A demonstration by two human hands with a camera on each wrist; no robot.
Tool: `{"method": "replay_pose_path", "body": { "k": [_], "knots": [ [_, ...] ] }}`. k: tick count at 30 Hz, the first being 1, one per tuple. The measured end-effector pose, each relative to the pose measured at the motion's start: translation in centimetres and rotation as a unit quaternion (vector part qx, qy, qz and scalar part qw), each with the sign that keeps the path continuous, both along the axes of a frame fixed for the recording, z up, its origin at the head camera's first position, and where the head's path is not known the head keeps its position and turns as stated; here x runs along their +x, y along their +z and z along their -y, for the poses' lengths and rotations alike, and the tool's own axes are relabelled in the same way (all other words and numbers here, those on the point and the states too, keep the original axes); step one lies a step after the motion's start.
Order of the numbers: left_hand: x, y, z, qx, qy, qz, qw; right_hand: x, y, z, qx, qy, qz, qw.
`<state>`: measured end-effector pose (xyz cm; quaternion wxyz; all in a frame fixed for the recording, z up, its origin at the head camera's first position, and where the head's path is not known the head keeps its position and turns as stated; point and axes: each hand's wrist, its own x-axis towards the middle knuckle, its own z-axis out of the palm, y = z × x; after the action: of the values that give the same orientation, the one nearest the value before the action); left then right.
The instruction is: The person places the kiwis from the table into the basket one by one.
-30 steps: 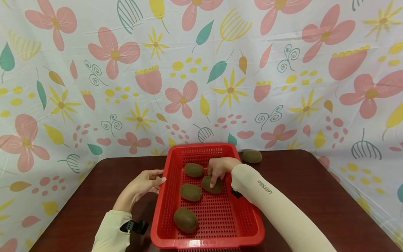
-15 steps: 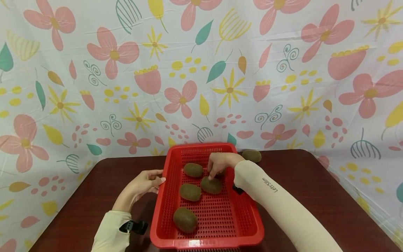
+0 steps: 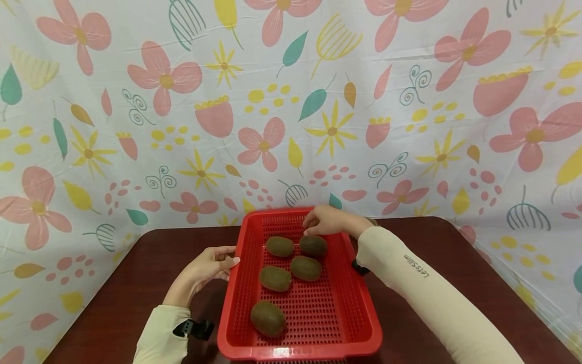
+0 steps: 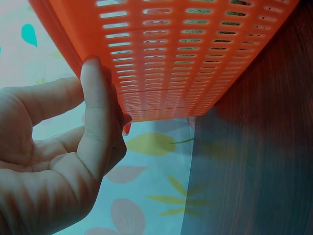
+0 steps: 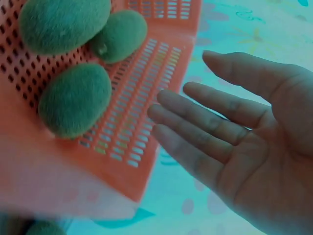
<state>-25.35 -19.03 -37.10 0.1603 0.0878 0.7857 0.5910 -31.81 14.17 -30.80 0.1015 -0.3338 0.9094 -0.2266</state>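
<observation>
In the head view a red plastic basket (image 3: pixel 300 351) holds several brown kiwifruits, lying apart or close together on its slotted floor. My left hand (image 3: pixel 206 268) is at the basket's left side, its fingertips against the outside of the rim; the left wrist view shows a fingertip (image 4: pixel 92 68) on that wall. Over the far right rim, my right hand (image 3: pixel 328 221) is just above a kiwifruit (image 3: pixel 312 246). Its fingers (image 5: pixel 195 117) are extended and hold nothing in the right wrist view. Another kiwifruit (image 3: pixel 306 268) lies nearer, right of centre.
One more kiwifruit (image 3: pixel 373 221) lies on the dark table (image 3: pixel 436 263) outside the basket, mostly hidden behind the right wrist. A flower-patterned cloth (image 3: pixel 291 101) hangs along the table's back edge.
My right hand has let go of the kiwifruit at right of centre and risen back and right over the rim, uncovering the far right kiwifruit. The left hand stays put.
</observation>
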Motion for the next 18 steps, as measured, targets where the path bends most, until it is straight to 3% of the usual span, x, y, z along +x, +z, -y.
{"method": "replay_pose_path", "body": {
  "k": [5,10,13,18],
  "knots": [
    [0.0,0.0,-0.1,-0.002,-0.003,0.0,1.0,0.1,0.7,-2.0,-0.055,-0.006,-0.028,0.9981],
    [-0.1,-0.1,0.0,0.004,-0.007,-0.002,1.0,-0.4,0.8,-4.3,-0.108,-0.06,-0.041,0.9915],
    [-0.2,-0.2,0.0,0.004,-0.004,-0.001,1.0,-0.8,0.1,-5.7,-0.13,-0.09,-0.06,0.9856],
    [-0.3,-0.3,0.1,0.002,0.002,-0.001,1.0,-2.1,-2.0,-8.4,-0.166,-0.108,-0.081,0.9768]
  ]
}}
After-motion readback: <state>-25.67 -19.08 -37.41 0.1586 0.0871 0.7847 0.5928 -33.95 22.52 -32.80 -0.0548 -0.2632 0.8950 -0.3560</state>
